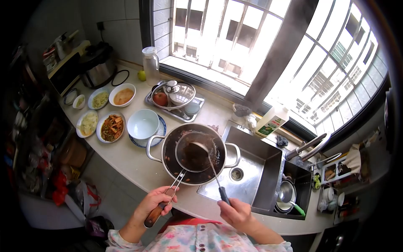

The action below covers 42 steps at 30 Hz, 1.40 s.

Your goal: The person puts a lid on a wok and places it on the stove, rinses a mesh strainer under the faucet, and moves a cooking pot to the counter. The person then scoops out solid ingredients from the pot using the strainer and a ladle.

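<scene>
My left hand (158, 204) is wrapped round the wooden handle of a wire strainer (184, 145), whose round mesh bowl sits inside a large two-handled pot (223, 167). Closed on a dark handle, my right hand (237, 215) holds a ladle (214, 171); its bowl rests in the strainer among dark brown contents. Dark liquid with small bits shows in the pot around the strainer. The pot stands at the counter's edge beside the sink. Left of it, a pale blue bowl (143, 124) sits on a blue-rimmed plate (158, 140).
Further left are plates of cooked food (111, 127), a bowl of orange-brown food (124, 95) and an electric cooker (97, 67). Behind the pot, a glass lid (181, 93) lies on a tray. To the right is a sink (247, 172) with a faucet (308, 147) and a white jug (273, 119).
</scene>
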Available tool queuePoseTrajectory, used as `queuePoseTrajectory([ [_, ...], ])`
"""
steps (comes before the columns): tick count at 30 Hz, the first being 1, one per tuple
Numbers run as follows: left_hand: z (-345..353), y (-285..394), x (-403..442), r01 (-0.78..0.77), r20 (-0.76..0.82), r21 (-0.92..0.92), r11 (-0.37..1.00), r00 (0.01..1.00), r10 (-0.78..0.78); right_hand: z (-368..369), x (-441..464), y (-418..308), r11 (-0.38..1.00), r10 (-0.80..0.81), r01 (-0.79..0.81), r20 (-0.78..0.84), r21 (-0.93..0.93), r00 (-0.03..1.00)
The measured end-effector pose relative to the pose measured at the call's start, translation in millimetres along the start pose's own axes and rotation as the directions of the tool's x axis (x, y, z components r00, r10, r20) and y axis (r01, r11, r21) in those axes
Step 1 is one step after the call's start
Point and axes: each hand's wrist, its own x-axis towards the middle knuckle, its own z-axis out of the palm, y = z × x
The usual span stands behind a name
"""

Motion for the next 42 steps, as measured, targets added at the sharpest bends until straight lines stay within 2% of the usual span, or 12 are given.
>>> queuePoseTrajectory([
  [4, 2.2, 0.0, 2.8, 0.016, -0.021, -0.004, 1.0, 1.0, -0.016, 4.5, 2.6, -3.3, 0.993, -0.118, 0.118, 0.111, 0.012, 0.987],
  [7, 3.0, 1.9, 1.4, 0.013, -0.047, 0.014, 1.0, 0.999, -0.012, 4.1, 2.9, 0.8, 0.99, -0.137, 0.135, 0.079, 0.032, 0.987],
  [14, 8.2, 6.9, -4.3, 0.007, -0.067, 0.065, 0.998, 0.998, -0.003, -10.1, 2.7, 9.1, 0.998, 0.049, -0.052, -0.108, -0.021, 0.993],
  [18, 11.3, 8.7, -4.4, 0.013, -0.071, 0.058, 0.998, 0.997, -0.009, -12.5, -3.3, 14.6, 0.997, 0.075, -0.076, -0.12, 0.0, 0.99],
  [24, 11.7, 8.3, -3.6, 0.028, -0.068, 0.055, 0.998, 0.997, -0.025, -12.2, -7.1, 13.3, 0.996, 0.079, -0.079, -0.012, 0.04, 0.997],
  [29, 18.7, 21.4, -12.4, 0.028, -0.117, 0.121, 0.992, 0.993, -0.013, -18.2, 1.1, 16.9, 0.995, 0.102, -0.098, -0.176, 0.031, 0.979],
  [31, 21.0, 29.1, -18.2, 0.013, -0.122, 0.129, 0.992, 0.993, 0.003, -26.1, 7.6, 20.5, 0.993, 0.103, -0.114, -0.214, -0.042, 0.971],
  [38, 31.8, 52.4, -36.8, -0.021, -0.087, 0.15, 0.988, 0.996, 0.035, -20.5, 16.6, 44.7, 0.986, 0.165, -0.166, -0.026, -0.034, 0.986],
  [42, 37.3, 57.2, -40.9, -0.025, -0.065, 0.13, 0.991, 0.997, 0.034, -1.7, 26.4, 57.3, 0.991, 0.074, -0.064, 0.08, -0.121, 0.994],
])
